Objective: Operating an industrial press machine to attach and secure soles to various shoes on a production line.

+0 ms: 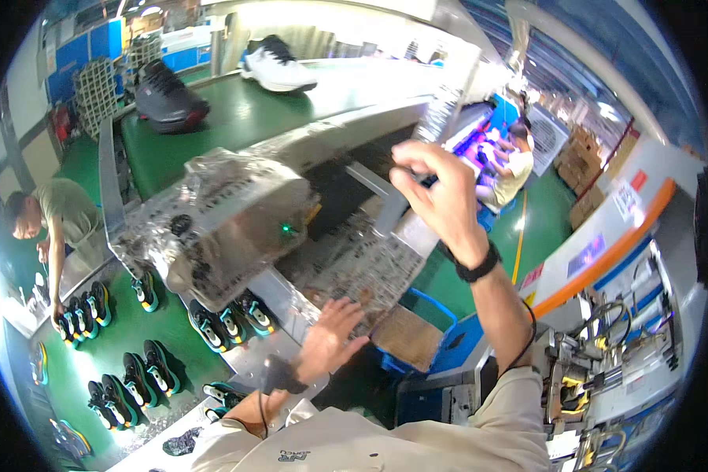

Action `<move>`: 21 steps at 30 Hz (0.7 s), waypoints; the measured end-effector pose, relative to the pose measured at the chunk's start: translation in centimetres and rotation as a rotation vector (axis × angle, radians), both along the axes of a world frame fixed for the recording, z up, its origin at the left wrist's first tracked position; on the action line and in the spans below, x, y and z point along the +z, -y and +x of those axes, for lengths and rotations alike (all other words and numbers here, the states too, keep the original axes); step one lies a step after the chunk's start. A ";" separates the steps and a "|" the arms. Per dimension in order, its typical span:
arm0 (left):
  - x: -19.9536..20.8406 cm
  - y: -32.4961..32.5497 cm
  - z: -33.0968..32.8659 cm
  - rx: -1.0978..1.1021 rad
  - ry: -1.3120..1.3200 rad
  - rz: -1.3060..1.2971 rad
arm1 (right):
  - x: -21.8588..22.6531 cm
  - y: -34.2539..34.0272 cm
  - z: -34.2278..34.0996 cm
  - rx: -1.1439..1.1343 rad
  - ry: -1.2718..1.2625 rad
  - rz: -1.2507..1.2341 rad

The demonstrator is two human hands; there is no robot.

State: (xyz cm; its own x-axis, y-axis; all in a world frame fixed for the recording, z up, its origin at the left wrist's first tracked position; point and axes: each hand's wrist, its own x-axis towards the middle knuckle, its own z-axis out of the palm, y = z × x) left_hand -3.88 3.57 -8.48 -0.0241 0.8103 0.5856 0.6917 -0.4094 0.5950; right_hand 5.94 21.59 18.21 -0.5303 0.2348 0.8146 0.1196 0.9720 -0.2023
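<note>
My left hand [334, 344] is low in the middle, fingers spread and nothing in them, over the front edge of a worn, foil-covered metal surface [354, 271]. Higher and to the right, my right hand [442, 197] is raised with its fingers curved and a gap between thumb and fingertips. I see nothing held in that gap. Both wrists wear dark bands. Left of my hands stands a foil-wrapped machine housing [236, 228] with a small green light. Several black sneakers with teal soles [228, 322] stand beside it, nearest my left hand.
A green conveyor belt [236, 110] carries a dark sneaker [167, 98] and a white sneaker [278, 65]. More sneakers [138, 377] stand on the green surface at left, where a co-worker [67, 212] bends over. Another person [514, 165] sits at right. A blue-framed chair [407, 337] and machinery [606, 370] stand close by.
</note>
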 end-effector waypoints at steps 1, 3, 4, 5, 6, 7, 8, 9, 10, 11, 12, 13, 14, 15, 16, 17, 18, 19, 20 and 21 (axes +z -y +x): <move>-1.7 -0.6 -0.2 -0.009 -0.037 -0.015 | 1.5 -0.6 -4.4 0.052 0.051 -0.052; -3.9 -1.3 0.0 -0.013 -0.167 0.054 | 3.6 -2.2 -12.2 0.085 0.142 0.028; -3.4 -0.9 -0.1 -0.009 -0.152 0.051 | 4.5 -2.8 -16.7 0.062 0.216 0.041; -2.7 -0.5 -0.3 -0.020 -0.141 0.056 | 5.5 -3.0 -20.8 0.022 0.285 0.060; -3.0 -0.6 -0.6 -0.054 -0.107 0.063 | 6.1 -3.4 -25.1 0.015 0.356 0.046; -3.4 -0.7 -0.9 -0.084 -0.069 0.069 | 6.4 -3.8 -29.4 0.011 0.430 0.031; -3.6 -0.8 -1.0 -0.109 -0.075 0.073 | 6.6 -4.1 -33.1 -0.019 0.466 0.045; -3.9 -0.8 -1.2 -0.125 -0.065 0.062 | 6.6 -4.1 -36.9 -0.037 0.503 0.056; -4.4 -0.9 -1.4 -0.151 -0.088 0.040 | 6.4 -3.9 -40.2 -0.053 0.509 0.089; -4.9 -1.0 -1.4 -0.179 -0.113 0.019 | 6.3 -3.8 -43.1 -0.071 0.515 0.124; -5.2 -1.2 -1.4 -0.195 -0.252 0.004 | 6.1 -4.3 -45.4 -0.069 0.499 0.117; -5.5 -1.3 -1.3 -0.206 -0.393 -0.015 | 6.4 -4.8 -48.0 -0.062 0.574 0.095; -6.4 -1.5 -1.1 -0.247 -0.184 0.067 | 6.0 -5.3 -50.2 -0.066 0.542 0.068; -7.2 -1.8 -0.8 -0.226 -0.217 0.076 | 5.3 -5.5 -52.4 -0.070 0.514 0.039; -7.6 -1.9 -0.7 -0.292 -0.095 0.059 | 4.7 -5.7 -54.2 -0.059 0.575 0.007; -7.7 -1.9 -0.7 -0.370 0.021 0.039 | 4.3 -6.1 -55.5 -0.058 0.630 -0.028; -7.5 -2.2 -0.8 -0.406 0.017 0.057 | 4.1 -6.0 -56.1 -0.042 0.610 -0.072; -7.2 -2.2 -1.0 -0.347 -0.016 0.053 | 3.6 -5.4 -56.7 -0.018 0.593 -0.118; -6.9 -1.8 -1.2 -0.295 -0.057 0.051 | 2.9 -5.3 -57.2 0.001 0.572 -0.141; -6.5 -1.7 -1.3 -0.239 -0.098 0.051 | 2.5 -5.4 -57.4 0.024 0.550 -0.162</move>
State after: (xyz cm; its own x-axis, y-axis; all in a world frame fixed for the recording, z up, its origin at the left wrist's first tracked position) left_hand -5.14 5.31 -14.97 0.2237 0.7556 0.6156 0.6250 -0.5959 0.5043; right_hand -51.46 26.95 20.70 -0.8728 0.3161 0.3720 0.2274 0.9375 -0.2633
